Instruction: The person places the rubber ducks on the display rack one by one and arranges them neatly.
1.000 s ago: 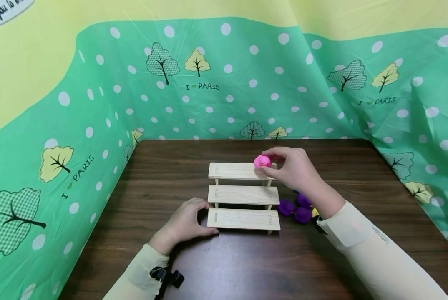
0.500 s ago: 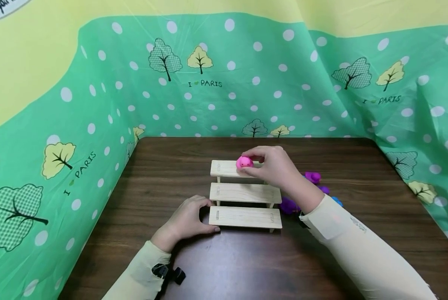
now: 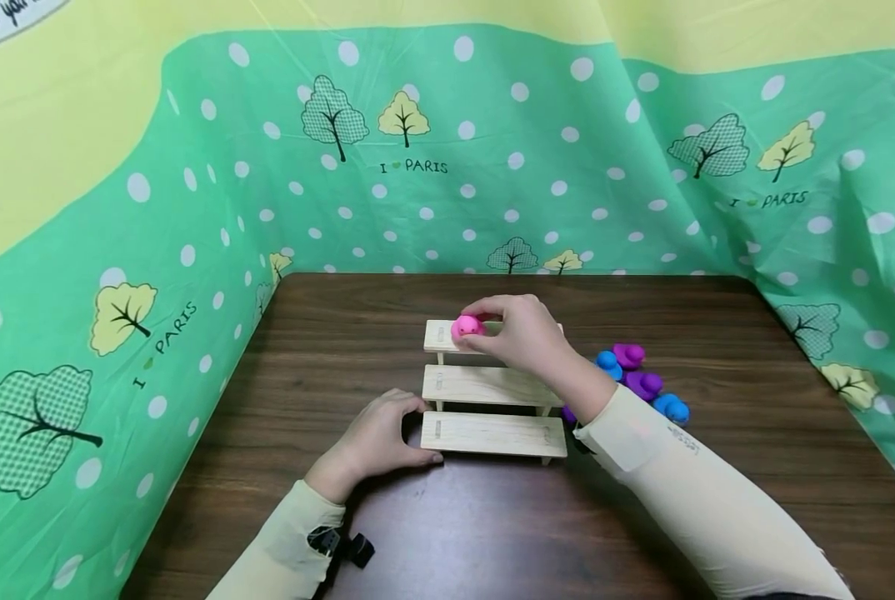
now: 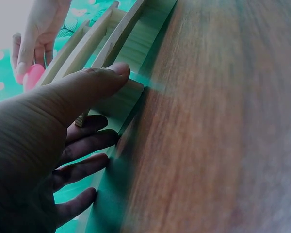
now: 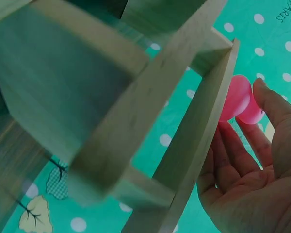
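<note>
A pale wooden three-step stand rises in tiers on the dark table. My left hand is at its left end, thumb on the front edge of the lowest step and fingers round the side, holding it. In the left wrist view the other fingers of that hand are spread beside the wood. My right hand pinches a pink toy duck between thumb and fingers at the left part of the top step. In the right wrist view, the duck sits against that step's edge.
Right of the stand lie several small toy ducks, among them a purple duck and a blue duck; another purple one is partly behind my right forearm. A green polka-dot cloth hangs around the table's back and sides.
My right hand has carried the pink duck leftward along the top step. More purple and blue ducks have come into sight behind the forearm. My left hand has stayed at the stand.
</note>
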A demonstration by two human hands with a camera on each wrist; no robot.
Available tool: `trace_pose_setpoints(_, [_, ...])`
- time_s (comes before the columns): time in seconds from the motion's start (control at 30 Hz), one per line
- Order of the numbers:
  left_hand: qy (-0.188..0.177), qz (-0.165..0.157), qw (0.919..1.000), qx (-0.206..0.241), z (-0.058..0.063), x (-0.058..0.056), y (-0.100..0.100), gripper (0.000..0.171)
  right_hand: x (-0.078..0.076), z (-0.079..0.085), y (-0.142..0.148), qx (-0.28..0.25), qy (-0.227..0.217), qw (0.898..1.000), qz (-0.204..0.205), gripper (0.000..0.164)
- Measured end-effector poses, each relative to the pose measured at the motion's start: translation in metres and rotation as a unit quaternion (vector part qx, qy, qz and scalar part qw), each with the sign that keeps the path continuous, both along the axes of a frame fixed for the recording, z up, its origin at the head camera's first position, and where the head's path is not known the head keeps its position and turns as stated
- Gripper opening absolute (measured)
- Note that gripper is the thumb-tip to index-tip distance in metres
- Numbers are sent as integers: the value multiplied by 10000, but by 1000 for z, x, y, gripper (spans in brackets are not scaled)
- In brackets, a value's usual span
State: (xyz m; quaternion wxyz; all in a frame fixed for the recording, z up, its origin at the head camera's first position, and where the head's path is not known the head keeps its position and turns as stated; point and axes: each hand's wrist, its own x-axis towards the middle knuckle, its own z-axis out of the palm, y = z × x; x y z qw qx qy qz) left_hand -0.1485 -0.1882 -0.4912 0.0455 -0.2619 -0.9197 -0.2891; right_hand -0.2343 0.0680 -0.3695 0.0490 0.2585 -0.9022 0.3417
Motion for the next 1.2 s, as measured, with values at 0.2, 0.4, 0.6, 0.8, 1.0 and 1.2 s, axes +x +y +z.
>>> trace_pose_setpoints(0.2, [29, -22, 10000, -29, 0, 0, 0, 51, -2, -4, -10, -49, -26, 10000, 23, 32])
trace_pose_setpoints(0.4, [-28, 47, 10000, -69, 0, 1, 0, 51, -2, -7, -14, -147, -84, 9999, 22, 32])
trace_pose_setpoints(0.6, [-68, 135, 9998, -88, 1, 2, 0, 51, -4, -9, -16, -235, -62, 9997, 89, 33])
trace_pose_setpoints(0.8, [-32, 90, 9999, -101, 1, 2, 1, 52, -4, -11, -16, -197, -54, 9998, 24, 36])
trace_pose_setpoints(1.0, [-46, 108, 9999, -96, 2, 2, 1, 51, -5, -11, -15, -157, -93, 9998, -3, 40])
trace_pose_setpoints(1.2, [-61, 117, 9999, -67, 3, 3, 2, 52, -4, -11, -10, -216, -289, 9993, 60, 55])
